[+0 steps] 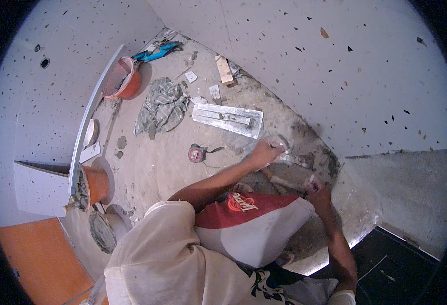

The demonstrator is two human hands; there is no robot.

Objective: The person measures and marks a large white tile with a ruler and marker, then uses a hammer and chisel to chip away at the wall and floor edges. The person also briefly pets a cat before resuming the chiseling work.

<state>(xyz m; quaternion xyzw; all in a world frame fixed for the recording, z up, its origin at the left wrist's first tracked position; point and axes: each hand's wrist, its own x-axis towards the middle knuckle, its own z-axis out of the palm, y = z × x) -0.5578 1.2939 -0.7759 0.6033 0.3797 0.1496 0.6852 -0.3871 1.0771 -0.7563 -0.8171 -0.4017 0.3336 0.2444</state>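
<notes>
My left hand (267,154) is low over the dusty floor near the right-hand wall, its fingers closed. A small pale piece shows at its fingertips, too blurred to name. To its right, my right hand (319,192) is closed by the corner of the wall; what it grips, if anything, I cannot make out. Between the two hands lies a thin stick-like piece (283,182) on dark, rough ground. Just beyond my left hand is a long, flat metal trowel (228,119) with its handle up. A red and black tape measure (197,153) rests to the left.
A crumpled checked cloth (161,107) lies beyond the tape measure, near a wood block (224,70). Orange buckets (128,84) (96,184) and a mortar-smeared round tub (106,230) stand along the left. Speckled wall panels (305,46) enclose the floor; a dark doorway (393,269) is lower right.
</notes>
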